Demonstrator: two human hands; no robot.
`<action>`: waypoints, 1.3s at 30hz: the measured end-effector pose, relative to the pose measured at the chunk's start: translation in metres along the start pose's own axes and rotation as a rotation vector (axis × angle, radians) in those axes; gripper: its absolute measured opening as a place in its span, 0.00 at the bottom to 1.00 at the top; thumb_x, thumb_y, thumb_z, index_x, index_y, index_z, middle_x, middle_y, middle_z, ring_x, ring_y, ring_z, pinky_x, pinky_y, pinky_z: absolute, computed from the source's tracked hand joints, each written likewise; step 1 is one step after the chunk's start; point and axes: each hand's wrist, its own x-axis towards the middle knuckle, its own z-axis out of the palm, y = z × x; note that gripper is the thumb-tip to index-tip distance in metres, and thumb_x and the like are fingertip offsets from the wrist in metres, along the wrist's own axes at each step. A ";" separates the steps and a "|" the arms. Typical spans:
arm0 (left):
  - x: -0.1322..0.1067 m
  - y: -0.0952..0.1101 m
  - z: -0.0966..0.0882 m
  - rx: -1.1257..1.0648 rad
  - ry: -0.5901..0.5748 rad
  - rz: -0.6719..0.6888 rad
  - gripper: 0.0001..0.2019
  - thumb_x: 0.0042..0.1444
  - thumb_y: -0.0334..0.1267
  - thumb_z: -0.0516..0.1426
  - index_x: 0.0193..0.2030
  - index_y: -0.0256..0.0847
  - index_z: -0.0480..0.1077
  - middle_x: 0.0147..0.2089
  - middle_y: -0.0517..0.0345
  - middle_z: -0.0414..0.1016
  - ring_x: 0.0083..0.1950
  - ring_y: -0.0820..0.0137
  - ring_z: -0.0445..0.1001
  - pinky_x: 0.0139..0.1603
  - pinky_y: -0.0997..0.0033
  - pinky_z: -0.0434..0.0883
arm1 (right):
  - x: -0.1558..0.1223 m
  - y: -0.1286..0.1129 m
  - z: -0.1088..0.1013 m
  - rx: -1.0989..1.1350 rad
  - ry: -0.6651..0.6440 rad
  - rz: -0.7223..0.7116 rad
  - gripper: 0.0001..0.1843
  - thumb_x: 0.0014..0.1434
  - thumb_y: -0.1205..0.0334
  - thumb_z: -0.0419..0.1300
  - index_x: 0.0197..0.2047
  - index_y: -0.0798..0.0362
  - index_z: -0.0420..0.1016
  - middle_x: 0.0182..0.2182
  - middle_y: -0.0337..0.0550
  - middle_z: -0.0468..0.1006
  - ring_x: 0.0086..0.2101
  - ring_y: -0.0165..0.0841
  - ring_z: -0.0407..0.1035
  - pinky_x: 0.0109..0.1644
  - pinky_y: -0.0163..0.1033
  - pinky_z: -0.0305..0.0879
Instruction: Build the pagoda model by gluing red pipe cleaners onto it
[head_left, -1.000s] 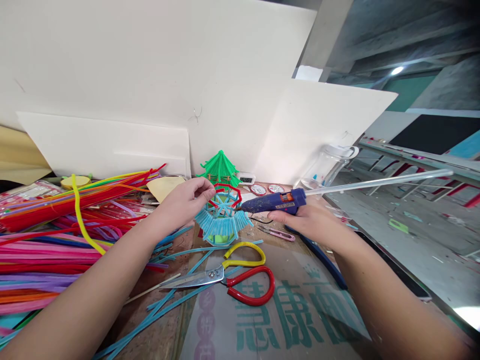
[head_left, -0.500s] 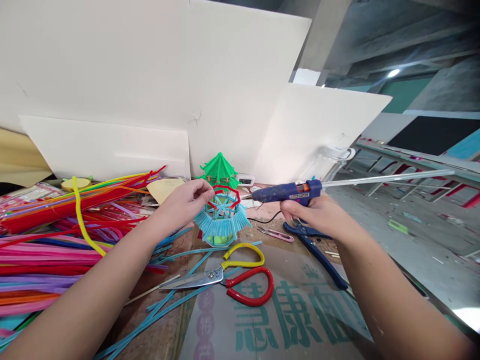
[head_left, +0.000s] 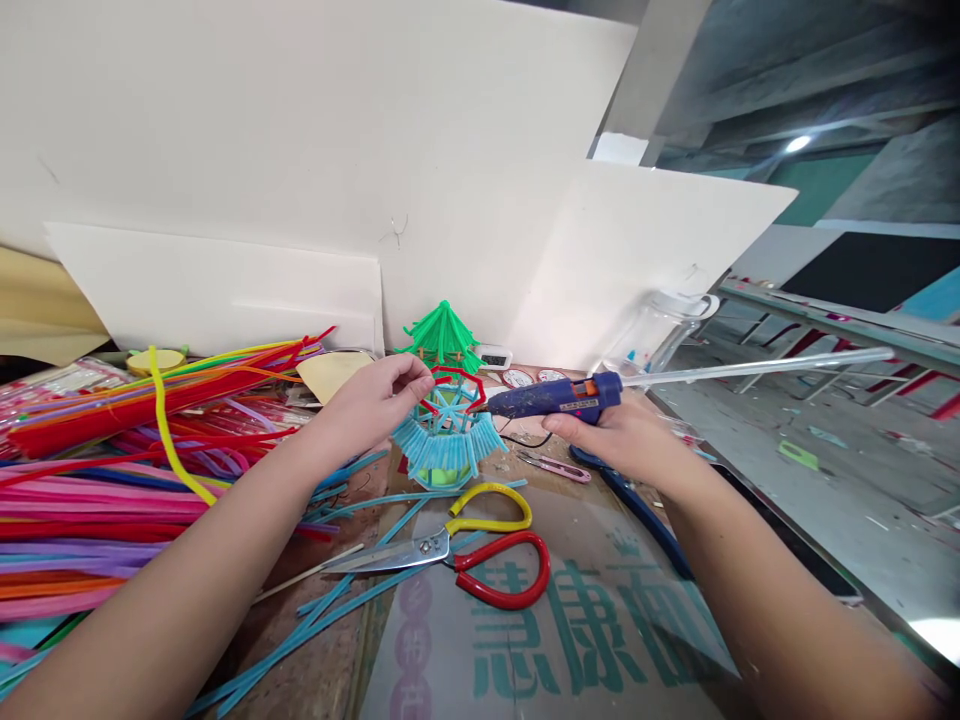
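In my right hand [head_left: 622, 430] is a dark blue glue gun [head_left: 555, 398], with a long clear glue stick [head_left: 765, 366] out of its back. Its nozzle points left, close to the right side of a red pipe-cleaner ring [head_left: 474, 378]; whether they touch I cannot tell. My left hand [head_left: 386, 395] pinches the ring's left edge between thumb and fingers. The ring sits at the top of a light blue pipe-cleaner pavilion model [head_left: 448, 445] with a skirt-like roof. Behind it stands a pointed green pipe-cleaner roof [head_left: 442, 335].
Scissors [head_left: 431, 548] with yellow and red handles lie in front of the model. Pink snips [head_left: 556, 466] and blue-handled pliers [head_left: 645, 510] are on the right. Bundled pipe cleaners [head_left: 97, 500] fill the left. White boards [head_left: 300, 150] stand behind, near a clear plastic bottle [head_left: 652, 330].
My right hand has moved the glue gun left and slightly down, bringing its nozzle to the red ring. My left hand keeps its pinch. The view has shifted slightly.
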 end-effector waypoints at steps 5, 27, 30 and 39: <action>0.000 0.000 0.000 0.000 0.003 -0.001 0.15 0.64 0.49 0.50 0.36 0.40 0.68 0.32 0.61 0.70 0.32 0.70 0.66 0.34 0.70 0.61 | 0.000 0.000 0.001 -0.010 0.014 -0.027 0.21 0.58 0.42 0.58 0.42 0.47 0.82 0.33 0.40 0.83 0.36 0.40 0.77 0.41 0.40 0.72; 0.001 0.001 0.000 0.001 -0.008 -0.006 0.15 0.63 0.49 0.50 0.37 0.40 0.69 0.33 0.61 0.70 0.34 0.69 0.67 0.35 0.69 0.62 | 0.000 -0.002 0.004 0.028 -0.003 0.017 0.23 0.58 0.40 0.58 0.43 0.48 0.81 0.39 0.42 0.83 0.39 0.42 0.77 0.42 0.42 0.73; 0.001 0.001 0.001 -0.001 -0.008 -0.004 0.14 0.63 0.48 0.50 0.37 0.40 0.68 0.33 0.61 0.70 0.33 0.69 0.67 0.34 0.69 0.62 | 0.000 -0.002 0.002 0.011 0.020 -0.009 0.22 0.58 0.41 0.58 0.43 0.48 0.81 0.38 0.42 0.83 0.39 0.42 0.77 0.42 0.42 0.72; 0.001 -0.001 0.000 0.002 -0.009 -0.009 0.14 0.63 0.49 0.50 0.38 0.41 0.68 0.33 0.61 0.70 0.35 0.68 0.68 0.35 0.69 0.62 | 0.002 -0.009 -0.002 0.070 -0.005 -0.128 0.18 0.59 0.45 0.59 0.45 0.46 0.81 0.37 0.38 0.83 0.36 0.39 0.77 0.42 0.40 0.72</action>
